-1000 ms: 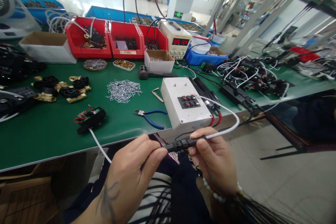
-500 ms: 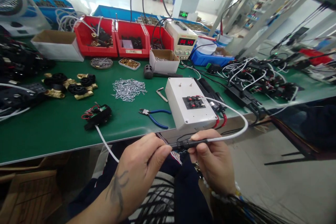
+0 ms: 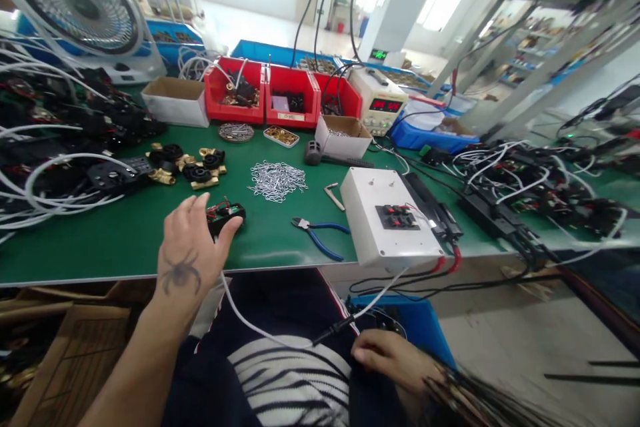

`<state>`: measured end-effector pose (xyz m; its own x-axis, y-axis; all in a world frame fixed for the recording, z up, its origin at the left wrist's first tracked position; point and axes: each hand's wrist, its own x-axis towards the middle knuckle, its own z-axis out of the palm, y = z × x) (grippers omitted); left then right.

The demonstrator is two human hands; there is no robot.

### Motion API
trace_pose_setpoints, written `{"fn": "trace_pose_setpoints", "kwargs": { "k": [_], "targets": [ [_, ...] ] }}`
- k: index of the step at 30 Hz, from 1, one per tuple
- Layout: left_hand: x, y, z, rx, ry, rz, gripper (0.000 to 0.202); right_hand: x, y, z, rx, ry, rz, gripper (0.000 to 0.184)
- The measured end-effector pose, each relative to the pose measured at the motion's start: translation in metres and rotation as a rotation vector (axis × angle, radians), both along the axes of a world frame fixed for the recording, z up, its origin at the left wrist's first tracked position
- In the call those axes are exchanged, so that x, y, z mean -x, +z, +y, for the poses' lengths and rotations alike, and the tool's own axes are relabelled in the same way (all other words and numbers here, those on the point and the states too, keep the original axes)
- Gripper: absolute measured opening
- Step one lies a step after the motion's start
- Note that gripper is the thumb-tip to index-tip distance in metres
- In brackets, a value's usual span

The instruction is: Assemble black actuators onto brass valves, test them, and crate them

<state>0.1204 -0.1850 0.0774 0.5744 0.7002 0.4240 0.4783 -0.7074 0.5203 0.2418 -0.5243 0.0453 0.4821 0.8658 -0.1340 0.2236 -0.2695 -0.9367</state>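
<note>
Left hand, now off the connector, is gripping a black, red-wired module centre-left; right hand is curling, hold unclear.

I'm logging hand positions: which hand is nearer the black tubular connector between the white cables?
The right hand: it is just right of and slightly below the black tubular connector. The left hand is farther, up and to the left, at the black plastic housing.

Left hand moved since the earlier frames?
Yes: leftward and forward, judged against the blue-handled diagonal cutters; the left hand has gone from the black cable connector to the circuit-board module.
</note>
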Motion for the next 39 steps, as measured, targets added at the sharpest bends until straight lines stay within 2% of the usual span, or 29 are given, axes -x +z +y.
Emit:
{"fn": "trace_pose_setpoints", "kwargs": {
  "k": [2, 3, 4, 6, 8, 9, 11, 13, 15, 18, 27, 32, 34, 36, 39],
  "targets": [
    [0.0, -0.01, 0.017, 0.089, -0.019, 0.051, 0.073, -0.015, 0.032, 0.006, 0.108, 0.15, -0.059, 0.009],
    [0.0, -0.012, 0.02, 0.117, -0.039, 0.055, 0.07, -0.024, 0.051, 0.012, 0.145, 0.162, -0.128, 0.015],
    [-0.001, -0.012, 0.019, 0.132, -0.057, 0.05, 0.065, -0.035, 0.071, 0.019, 0.111, 0.083, -0.197, 0.021],
    [-0.003, -0.009, 0.01, 0.13, -0.079, 0.016, 0.06, -0.061, 0.106, 0.038, -0.03, -0.234, -0.418, 0.028],
    [-0.005, -0.001, -0.005, 0.176, -0.126, -0.07, 0.06, -0.091, 0.128, 0.062, -0.098, -0.537, -0.607, 0.024],
    [-0.005, 0.003, -0.013, 0.222, -0.174, -0.135, 0.062, -0.106, 0.133, 0.075, -0.102, -0.602, -0.667, 0.022],
    [-0.002, 0.011, -0.029, 0.309, -0.298, -0.27, 0.066, -0.133, 0.133, 0.098, -0.059, -0.61, -0.721, 0.022],
    [0.002, 0.018, -0.041, 0.349, -0.421, -0.351, 0.065, -0.153, 0.124, 0.116, 0.004, -0.562, -0.709, 0.017],
    [0.007, 0.024, -0.05, 0.355, -0.514, -0.386, 0.065, -0.164, 0.112, 0.125, 0.071, -0.479, -0.704, 0.014],
    [0.012, 0.031, -0.058, 0.364, -0.602, -0.428, 0.068, -0.17, 0.1, 0.125, 0.113, -0.395, -0.755, 0.021],
    [0.018, 0.038, -0.069, 0.338, -0.671, -0.475, 0.075, -0.174, 0.098, 0.127, 0.153, -0.475, -0.828, 0.044],
    [0.02, 0.041, -0.07, 0.31, -0.683, -0.487, 0.074, -0.173, 0.093, 0.127, 0.139, -0.461, -0.793, 0.041],
    [0.02, 0.041, -0.07, 0.311, -0.691, -0.485, 0.074, -0.176, 0.093, 0.125, 0.078, -0.482, -0.839, 0.034],
    [0.02, 0.04, -0.07, 0.308, -0.698, -0.499, 0.075, -0.181, 0.099, 0.119, -0.039, -0.583, -0.951, 0.027],
    [0.019, 0.038, -0.069, 0.296, -0.71, -0.541, 0.077, -0.177, 0.113, 0.111, -0.347, -0.894, -1.094, 0.029]
  ]
}}
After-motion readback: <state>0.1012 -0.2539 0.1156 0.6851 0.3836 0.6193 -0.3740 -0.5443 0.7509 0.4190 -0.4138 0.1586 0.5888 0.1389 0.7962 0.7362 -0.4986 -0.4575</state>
